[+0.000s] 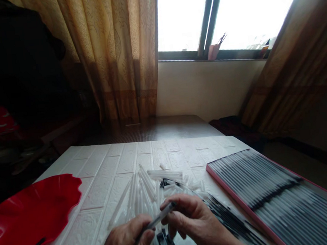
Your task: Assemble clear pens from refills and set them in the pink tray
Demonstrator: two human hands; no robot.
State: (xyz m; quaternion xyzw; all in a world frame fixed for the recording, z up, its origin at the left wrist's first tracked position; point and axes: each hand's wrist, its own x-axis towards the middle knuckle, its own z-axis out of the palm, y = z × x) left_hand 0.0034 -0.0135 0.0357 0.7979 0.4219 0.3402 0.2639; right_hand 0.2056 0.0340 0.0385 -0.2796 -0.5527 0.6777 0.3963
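Observation:
A slim translucent pen (pixel 161 217) with a dark end is held between my two hands, low in the middle. My left hand (pixel 129 239) grips its lower end between thumb and fingers. The thumb and fingers of my right hand (pixel 191 221) close round its upper, dark-tipped end. Beneath and beyond them lie clear pen barrels (pixel 140 195) in a loose pile, with small black caps (pixel 165 240) among them. Thin dark refills (pixel 232 218) are heaped to the right of my right hand.
A pink-edged tray (pixel 229 191) of rows of pens lies at the right. On the left sits a red scalloped dish (pixel 43 205) with a small black piece in it. The white brick-patterned surface (pixel 94 188) extends between them, toward a curtain and window.

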